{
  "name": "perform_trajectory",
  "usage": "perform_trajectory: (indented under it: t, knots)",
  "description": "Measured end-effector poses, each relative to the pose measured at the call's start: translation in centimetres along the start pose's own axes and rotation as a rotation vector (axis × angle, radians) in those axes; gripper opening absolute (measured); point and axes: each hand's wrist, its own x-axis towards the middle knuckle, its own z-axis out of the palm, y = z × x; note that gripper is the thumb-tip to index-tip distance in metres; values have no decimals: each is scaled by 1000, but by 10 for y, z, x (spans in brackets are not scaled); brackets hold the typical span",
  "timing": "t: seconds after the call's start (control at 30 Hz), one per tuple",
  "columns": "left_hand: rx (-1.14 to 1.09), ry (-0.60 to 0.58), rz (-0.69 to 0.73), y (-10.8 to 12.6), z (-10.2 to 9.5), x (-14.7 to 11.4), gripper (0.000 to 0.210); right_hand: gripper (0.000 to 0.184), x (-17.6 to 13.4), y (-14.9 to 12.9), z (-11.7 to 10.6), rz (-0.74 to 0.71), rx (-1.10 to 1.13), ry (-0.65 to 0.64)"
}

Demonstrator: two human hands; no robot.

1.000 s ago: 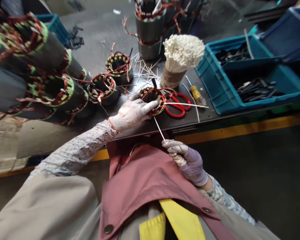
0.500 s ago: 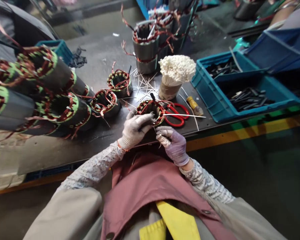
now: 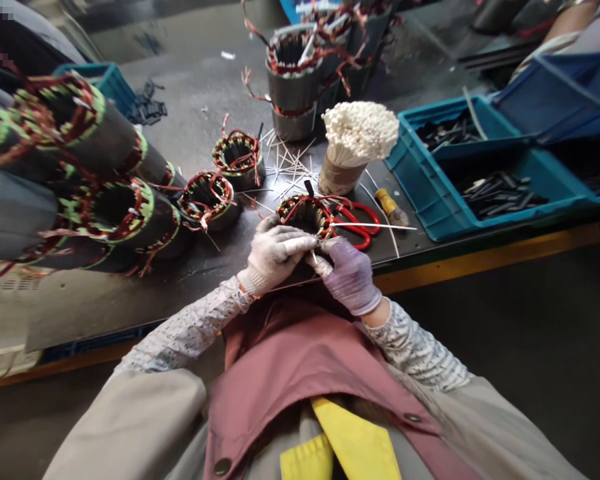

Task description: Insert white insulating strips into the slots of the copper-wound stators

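Stator [image 3: 306, 211], right hand [image 3: 351, 275] now closer

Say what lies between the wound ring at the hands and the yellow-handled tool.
In the head view, a red-handled tool lies beside the ring, crossed by one white strip; another strip lies nearer the yellow handle.
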Motion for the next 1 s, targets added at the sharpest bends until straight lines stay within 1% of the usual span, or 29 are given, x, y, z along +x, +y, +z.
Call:
perform_trajectory:
  t: [0.07, 0.13, 0.2, 0.23, 0.27, 0.3, 0.37, 0.43, 0.5, 0.57, 0.6, 0.63, 0.67, 0.73, 0.77, 0.8, 0.87, 0.93, 1.0]
  knots:
    - [-12, -56, -13, 0, -2, 2, 22, 18, 6, -2, -8, -151, -174, 21]
    - [-27, -81, -35, -1, -5, 4, 22, 22, 9, -7, -23, -336, -272, -1]
    - [-27, -91, -74, -1, -7, 6, 23, 23, 9, -14, -43, -531, -259, -43]
    - [-16, -100, -88, -2, -8, 7, 23, 22, 8, -17, -52, -595, -221, -51]
    - [6, -117, -90, -3, -9, 8, 24, 19, 8, -20, -60, -611, -164, -47]
    - [37, -148, -72, -4, -11, 9, 25, 19, 10, -23, -64, -560, -70, -30]
    - [117, -236, 6, -5, -13, 9, 28, 25, 22, -25, -61, -326, 154, 28]
    - [187, -317, 75, -2, -17, 8, 31, 35, 46, -23, -43, -47, 347, 62]
    - [225, -357, 106, 3, -24, 6, 35, 38, 73, -16, -20, 197, 494, 57]
    - [266, -400, 129, 7, -33, 6, 37, 36, 94, -3, -6, 380, 612, 11]
    - [299, -427, 153, 7, -38, 7, 37, 33, 101, 5, -5, 408, 639, -8]
    - [343, -455, 177, 6, -44, 8, 39, 30, 105, 14, -8, 372, 608, 1]
    - [388, -487, 208, 2, -50, 11, 40, 26, 108, 23, -15, 293, 522, 38]
    - [455, -563, 271, -8, -60, 17, 41, 20, 113, 40, -32, 104, 231, 144]
    - [464, -605, 302, -14, -63, 21, 40, 20, 117, 47, -40, 34, 68, 168]
    - [460, -643, 330, -18, -64, 24, 38, 23, 121, 53, -46, -6, -76, 154]
    - [432, -683, 368, -24, -63, 28, 30, 31, 131, 60, -49, -23, -251, 44]
    - [407, -671, 345, -20, -58, 27, 26, 32, 140, 64, -43, -15, -282, -46]
    - [393, -639, 261, -12, -52, 23, 33, 28, 146, 65, -34, -10, -245, -64]
